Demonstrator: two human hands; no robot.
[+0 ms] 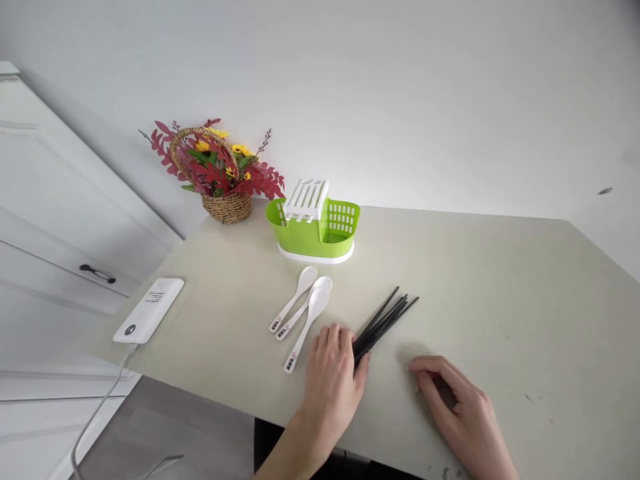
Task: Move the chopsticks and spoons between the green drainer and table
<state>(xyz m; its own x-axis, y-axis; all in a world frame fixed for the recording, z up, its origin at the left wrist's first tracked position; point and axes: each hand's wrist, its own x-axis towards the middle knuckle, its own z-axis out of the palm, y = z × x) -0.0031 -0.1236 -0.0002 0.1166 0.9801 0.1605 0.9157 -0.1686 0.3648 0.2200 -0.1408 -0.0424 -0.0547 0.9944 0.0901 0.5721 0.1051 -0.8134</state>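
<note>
A bundle of black chopsticks (383,323) lies at a slant on the table, its far tips slightly fanned out. My left hand (334,367) is closed around the near end, with the thumb on the right side and the fingers on the left; that end is hidden under the palm. To the right, apart from the chopsticks, my right hand (455,407) rests low over the table, fingers curled and thumb close to the index finger, with nothing visible in it. Three white spoons (306,330) lie just left of my left hand, bowls pointing away from me.
Behind the spoons stands a green utensil basket (305,237) with a white slotted rack (307,200) on top. A wicker basket of artificial flowers (227,207) is at the back left. A white power bank (150,310) with a cable (103,403) lies by the left edge.
</note>
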